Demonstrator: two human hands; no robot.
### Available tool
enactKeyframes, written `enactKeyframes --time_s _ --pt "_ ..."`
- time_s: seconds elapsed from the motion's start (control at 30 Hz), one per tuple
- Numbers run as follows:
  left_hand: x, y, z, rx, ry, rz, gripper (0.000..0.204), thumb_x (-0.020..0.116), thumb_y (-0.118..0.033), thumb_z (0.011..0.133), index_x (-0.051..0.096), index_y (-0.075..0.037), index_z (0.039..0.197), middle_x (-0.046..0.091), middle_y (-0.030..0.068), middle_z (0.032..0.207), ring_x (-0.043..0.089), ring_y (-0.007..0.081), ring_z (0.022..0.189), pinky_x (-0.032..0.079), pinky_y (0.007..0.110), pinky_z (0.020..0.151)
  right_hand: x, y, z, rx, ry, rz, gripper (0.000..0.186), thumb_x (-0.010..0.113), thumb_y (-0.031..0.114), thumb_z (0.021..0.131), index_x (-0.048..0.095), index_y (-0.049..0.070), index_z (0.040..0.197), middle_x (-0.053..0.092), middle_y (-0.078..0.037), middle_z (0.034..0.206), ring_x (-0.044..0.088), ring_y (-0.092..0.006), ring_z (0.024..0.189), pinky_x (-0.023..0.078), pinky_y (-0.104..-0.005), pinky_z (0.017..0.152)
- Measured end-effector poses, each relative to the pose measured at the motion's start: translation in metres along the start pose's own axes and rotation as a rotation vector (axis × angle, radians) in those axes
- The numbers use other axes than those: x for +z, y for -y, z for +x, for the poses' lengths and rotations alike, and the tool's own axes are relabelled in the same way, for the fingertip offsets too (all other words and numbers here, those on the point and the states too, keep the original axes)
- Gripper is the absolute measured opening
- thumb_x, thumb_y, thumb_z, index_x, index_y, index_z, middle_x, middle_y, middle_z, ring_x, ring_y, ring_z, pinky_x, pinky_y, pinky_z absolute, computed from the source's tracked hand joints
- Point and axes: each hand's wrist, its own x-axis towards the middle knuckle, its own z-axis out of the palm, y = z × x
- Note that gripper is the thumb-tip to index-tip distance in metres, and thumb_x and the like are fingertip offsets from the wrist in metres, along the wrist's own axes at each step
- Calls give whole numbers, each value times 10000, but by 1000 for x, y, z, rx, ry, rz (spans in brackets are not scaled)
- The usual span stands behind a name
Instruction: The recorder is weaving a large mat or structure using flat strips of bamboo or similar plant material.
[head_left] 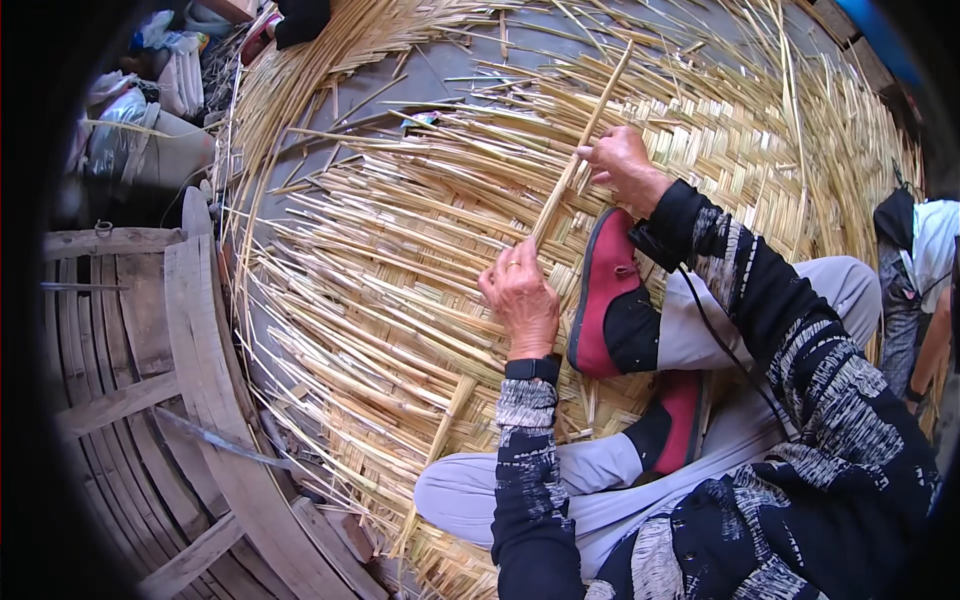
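Note:
A woven mat of split reed (700,140) lies on the floor under me, its loose strip ends fanning out toward the left. Above it a long, flat reed strip (610,92) slants up and away to the right. My left hand (522,295) is closed around the strip's lower end. Further up, the fingers of my right hand (625,165) are bent against the strip, seemingly pinching it; the exact contact is partly hidden. A red and black shoe (607,300) on my foot rests on the weave close to both hands.
At the left stands a slatted wooden frame (200,330). Bags (125,120) are heaped at the upper left, near another person's foot (258,40). More loose reeds (290,85) lie at the far side. Another person's arm (933,345) shows at the right edge.

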Motion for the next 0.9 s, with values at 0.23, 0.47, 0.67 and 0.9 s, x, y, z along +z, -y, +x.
enactKeyframes --time_s 0.23,0.47,0.67,0.9 --pt "7 -1 21 -220 -90 -277 244 568 -8 747 599 -76 978 636 76 853 593 214 830 435 342 746 15 -11 26 33 197 286 166 692 77 721 588 -40 667 585 -97 605 551 -159 478 427 -295 361" --pt "13 1 41 -224 -3 -313 268 616 -45 705 629 -46 973 634 102 749 614 225 714 471 319 677 14 2 12 273 144 486 59 580 3 761 592 -48 788 609 -137 709 616 -231 570 499 -298 383" --pt "22 5 59 -372 142 -387 226 662 -164 707 664 -60 908 638 91 694 619 224 681 472 312 653 12 -5 9 199 278 584 63 535 10 809 574 -12 853 603 -103 729 618 -207 586 476 -264 386" --pt "16 2 76 -477 320 -334 220 652 -288 715 684 -132 866 646 107 751 619 275 734 461 359 665 -3 -18 9 76 456 650 75 570 72 817 570 57 891 597 -23 791 596 -122 716 468 -241 554"
